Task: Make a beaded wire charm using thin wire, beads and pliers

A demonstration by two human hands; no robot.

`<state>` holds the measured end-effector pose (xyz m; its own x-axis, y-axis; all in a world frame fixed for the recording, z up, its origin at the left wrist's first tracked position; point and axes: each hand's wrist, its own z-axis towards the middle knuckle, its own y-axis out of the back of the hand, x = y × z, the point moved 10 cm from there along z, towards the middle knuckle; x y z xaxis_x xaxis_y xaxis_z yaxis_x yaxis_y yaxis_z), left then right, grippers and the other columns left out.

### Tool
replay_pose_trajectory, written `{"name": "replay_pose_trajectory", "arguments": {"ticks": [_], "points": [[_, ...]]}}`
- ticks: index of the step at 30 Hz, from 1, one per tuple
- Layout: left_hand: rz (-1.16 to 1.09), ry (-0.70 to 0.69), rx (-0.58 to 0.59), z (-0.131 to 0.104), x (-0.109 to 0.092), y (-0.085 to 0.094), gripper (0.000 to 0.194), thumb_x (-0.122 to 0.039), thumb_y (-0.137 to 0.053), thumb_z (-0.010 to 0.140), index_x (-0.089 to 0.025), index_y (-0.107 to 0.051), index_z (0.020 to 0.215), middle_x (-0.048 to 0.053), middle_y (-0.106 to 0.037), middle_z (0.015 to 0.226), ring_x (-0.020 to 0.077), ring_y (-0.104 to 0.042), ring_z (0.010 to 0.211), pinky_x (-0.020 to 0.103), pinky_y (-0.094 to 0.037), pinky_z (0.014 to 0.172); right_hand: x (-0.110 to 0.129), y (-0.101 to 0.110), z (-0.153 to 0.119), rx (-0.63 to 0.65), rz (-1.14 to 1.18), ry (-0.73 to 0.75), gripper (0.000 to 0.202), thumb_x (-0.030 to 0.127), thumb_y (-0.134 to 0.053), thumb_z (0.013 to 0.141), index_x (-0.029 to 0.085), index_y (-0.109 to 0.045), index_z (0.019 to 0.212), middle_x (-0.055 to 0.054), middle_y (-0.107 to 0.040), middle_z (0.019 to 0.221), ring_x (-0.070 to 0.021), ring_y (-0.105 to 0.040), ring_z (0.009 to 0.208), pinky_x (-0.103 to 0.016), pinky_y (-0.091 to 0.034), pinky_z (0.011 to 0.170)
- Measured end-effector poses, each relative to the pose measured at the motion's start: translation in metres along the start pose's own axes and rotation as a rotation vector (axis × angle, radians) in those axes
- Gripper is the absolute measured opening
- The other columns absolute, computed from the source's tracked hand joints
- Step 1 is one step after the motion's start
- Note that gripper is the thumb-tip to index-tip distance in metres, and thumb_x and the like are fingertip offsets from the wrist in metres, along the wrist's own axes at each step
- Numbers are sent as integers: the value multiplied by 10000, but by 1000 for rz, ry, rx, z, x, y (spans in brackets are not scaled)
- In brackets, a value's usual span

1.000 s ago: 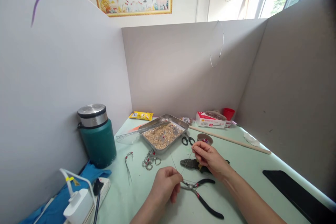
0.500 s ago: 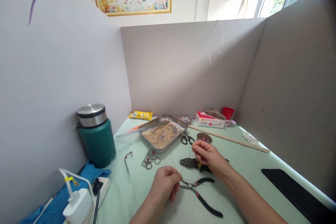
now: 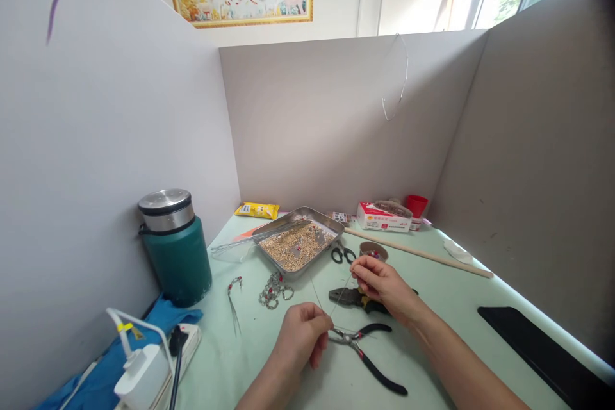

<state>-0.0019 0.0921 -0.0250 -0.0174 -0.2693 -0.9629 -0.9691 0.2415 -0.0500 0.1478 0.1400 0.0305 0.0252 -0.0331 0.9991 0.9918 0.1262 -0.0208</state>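
The thin wire (image 3: 341, 296) was located above the near half of the worktop (image 3: 451, 295), spanning the gap between my hands. My left hand (image 3: 302, 333) held it in a narrow thumb-and-forefinger pinch; my right hand (image 3: 384, 285) pinched it higher up, thumb and forefinger together. A second strand rose from the left pinch toward the tray (image 3: 314, 256).

I judged the step in hand to be shaping or threading the wire; any bead at the fingertips was too small to confirm. The next move appeared to call for a fixed left pinch and light, even tension from the right.

Slim-nosed pliers (image 3: 348, 337) lay at my left fingertips, handles spread toward the right edge; contact could not be determined. Combination pliers (image 3: 353, 298) lay beyond, partly hidden by my right hand. Toward the far edge were scissors (image 3: 343, 253), a brown bowl (image 3: 364, 256) and the tray, which contained gold-coloured beads (image 3: 288, 253). A beaded chain (image 3: 272, 291) lay before the tray's near corner; a beaded wire strand (image 3: 229, 290) lay nearer the left edge.
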Motion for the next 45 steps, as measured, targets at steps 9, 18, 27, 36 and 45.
{"name": "replay_pose_trajectory", "arguments": {"ticks": [9, 18, 27, 36, 45], "points": [[1, 4, -11, 2, 0, 1, 102, -236, -521, 622, -163, -473, 569, -44, -469, 378, 50, -303, 235, 191, -158, 273, 0, 0, 0, 20, -31, 6, 258, 453, -585, 723, 202, -529, 741, 53, -420, 558, -71, -331, 490, -189, -196, 437], [4, 8, -20, 0, -1, 1, 105, -242, -525, 624, -163, -477, 573, -45, -473, 389, 47, -301, 239, 193, -155, 279, 3, 2, 0, 15, -19, 5, 281, 475, -599, 704, 206, -525, 739, 53, -426, 565, -74, -336, 486, -197, -212, 439], [15, 13, -17, 0, -1, 1, 94, -233, -518, 623, -161, -482, 573, -45, -464, 377, 51, -305, 240, 195, -152, 285, 1, 2, -1, 8, -42, 11, 274, 470, -592, 708, 205, -541, 755, 49, -433, 569, -71, -341, 487, -191, -223, 425], [49, -11, -28, 0, -3, 2, 97, -229, -514, 627, -169, -468, 566, -53, -452, 371, 45, -290, 243, 191, -148, 288, 17, 1, -3, 34, -181, 119, 232, 426, -567, 737, 196, -539, 731, 54, -397, 571, -75, -353, 497, -217, -269, 461], [111, -46, -39, 2, -3, 3, 76, -212, -499, 640, -172, -476, 580, -55, -455, 377, 51, -294, 246, 189, -162, 279, 18, -1, -5, 64, -334, 158, 258, 435, -464, 813, 202, -527, 720, 45, -419, 564, -98, -395, 532, -228, -312, 502]]}}
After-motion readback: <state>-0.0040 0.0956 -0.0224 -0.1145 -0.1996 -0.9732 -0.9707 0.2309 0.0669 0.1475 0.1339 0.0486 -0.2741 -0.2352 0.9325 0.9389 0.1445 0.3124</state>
